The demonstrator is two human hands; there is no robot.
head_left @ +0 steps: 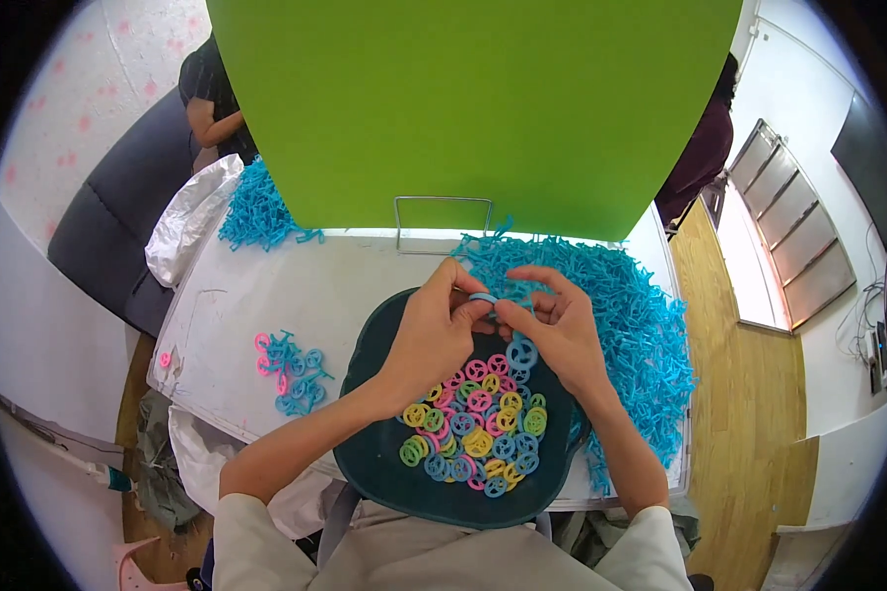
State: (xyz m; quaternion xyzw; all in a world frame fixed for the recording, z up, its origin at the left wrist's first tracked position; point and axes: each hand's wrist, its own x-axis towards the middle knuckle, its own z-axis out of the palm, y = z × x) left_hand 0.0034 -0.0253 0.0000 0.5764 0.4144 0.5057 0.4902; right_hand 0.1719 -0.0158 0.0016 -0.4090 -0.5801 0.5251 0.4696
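Observation:
Above a dark green basin (365,448), my left hand (426,340) pinches a small light-blue plastic wheel (483,297) between thumb and fingertips. The thumb and finger of my right hand (560,335) meet it from the other side; its remaining fingers are curled. Just below the right fingers shows another blue spoked wheel (522,353); whether they hold it I cannot tell. Inside the basin lie many spoked wheels (478,440) in pink, yellow, green and blue. Any part joined to the pinched wheel is hidden by my fingers.
A big pile of blue plastic pieces (631,325) covers the white table's (335,286) right side; a smaller heap (256,207) sits far left. Blue pieces with wheels (296,374) lie left of the basin. A green panel (473,108) stands behind a wire stand (443,200). Two people sit beyond it.

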